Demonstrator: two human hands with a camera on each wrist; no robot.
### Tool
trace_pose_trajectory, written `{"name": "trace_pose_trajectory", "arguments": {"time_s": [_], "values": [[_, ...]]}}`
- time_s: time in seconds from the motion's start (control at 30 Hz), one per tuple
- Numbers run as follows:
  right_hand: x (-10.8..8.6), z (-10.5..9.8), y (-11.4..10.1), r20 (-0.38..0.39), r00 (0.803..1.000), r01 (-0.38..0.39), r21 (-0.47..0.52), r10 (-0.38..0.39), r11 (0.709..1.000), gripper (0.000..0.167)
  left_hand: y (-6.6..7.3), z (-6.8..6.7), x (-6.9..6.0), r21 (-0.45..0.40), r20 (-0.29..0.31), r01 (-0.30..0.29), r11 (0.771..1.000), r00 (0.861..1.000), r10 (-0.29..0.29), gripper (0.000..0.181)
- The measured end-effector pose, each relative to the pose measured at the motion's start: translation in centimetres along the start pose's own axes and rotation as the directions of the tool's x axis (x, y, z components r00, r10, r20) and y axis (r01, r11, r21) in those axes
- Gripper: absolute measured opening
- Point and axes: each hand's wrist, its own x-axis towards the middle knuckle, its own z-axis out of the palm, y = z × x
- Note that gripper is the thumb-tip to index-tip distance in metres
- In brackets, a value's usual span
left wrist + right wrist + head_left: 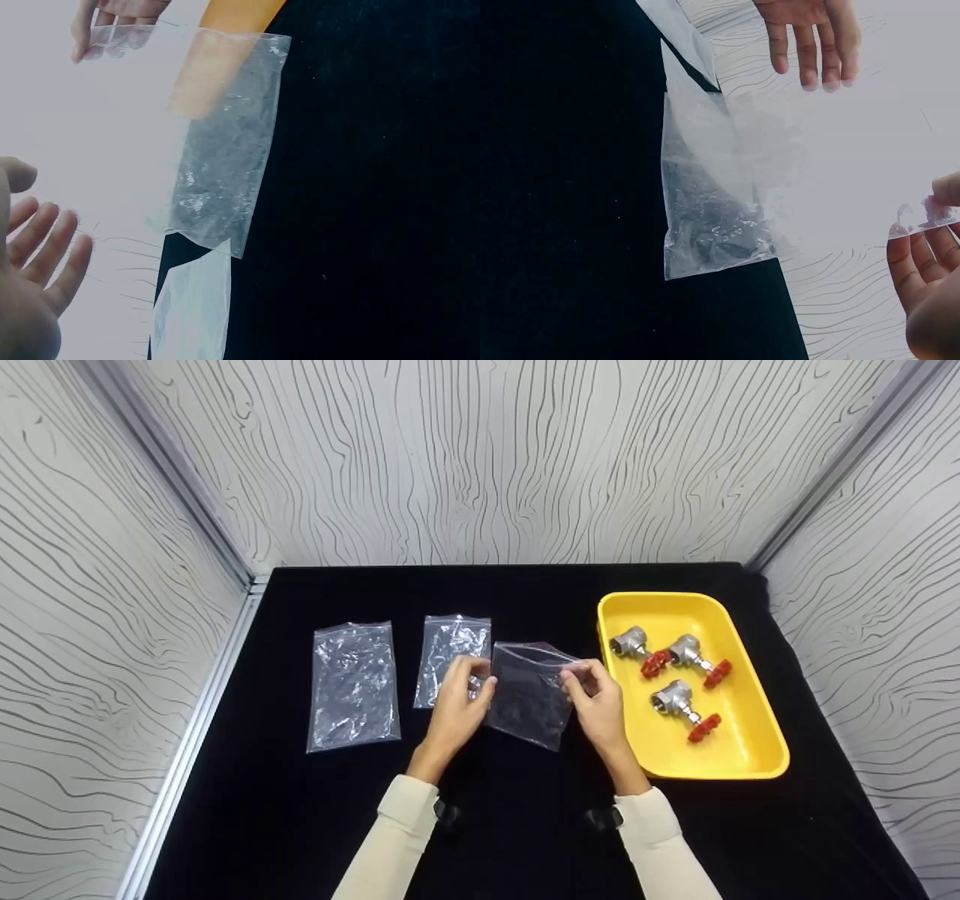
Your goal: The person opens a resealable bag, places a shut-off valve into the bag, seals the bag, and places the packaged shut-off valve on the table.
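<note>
Just left of the right hand [600, 706], which pinches its upper corner, is a clear bag [527, 701]; the left hand [457, 706], fingers loosely parted, is by the bag's opposite edge. Right of the right hand, a yellow tray [739, 742] holds valves [676, 697].

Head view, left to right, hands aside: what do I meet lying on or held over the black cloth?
Larger flat bag, smaller flat bag, held bag, yellow tray holding three valves.

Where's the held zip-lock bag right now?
Head view, centre: the clear zip-lock bag, pinched by the right hand, is left of the yellow tray, near the left hand.
</note>
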Motion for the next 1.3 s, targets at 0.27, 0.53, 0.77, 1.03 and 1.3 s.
{"name": "trace_pose_trajectory", "arguments": {"time_s": [0.27,0.53,0.77,1.03,1.3], "values": [[0.0,0.4,-0.7,-0.045,0.999,-0.003,0.106,0.007,0.994,0.014,0.6,0.9,0.0,-0.015,0.011,-0.037,0.999,0.999,0.037,0.017],[-0.9,1.6,-1.0,-0.005,1.0,0.029,0.168,-0.029,0.985,0.018,2.0,1.5,0.2,-0.039,0.082,-0.031,0.999,0.996,0.034,0.016],[-2.1,2.4,-1.1,0.053,0.996,0.067,0.103,-0.073,0.992,0.024,3.0,1.8,0.5,-0.061,0.147,0.002,0.998,0.989,0.007,0.021],[-2.8,2.8,-0.8,0.126,0.983,0.13,0.037,-0.134,0.991,0.034,3.4,2.0,0.8,-0.17,0.168,0.116,0.979,0.982,-0.087,0.023],[-3.2,2.6,-0.5,0.196,0.964,0.189,-0.037,-0.178,0.981,0.041,3.7,1.9,1.2,-0.199,0.141,0.166,0.966,0.98,-0.139,0.024]]}}
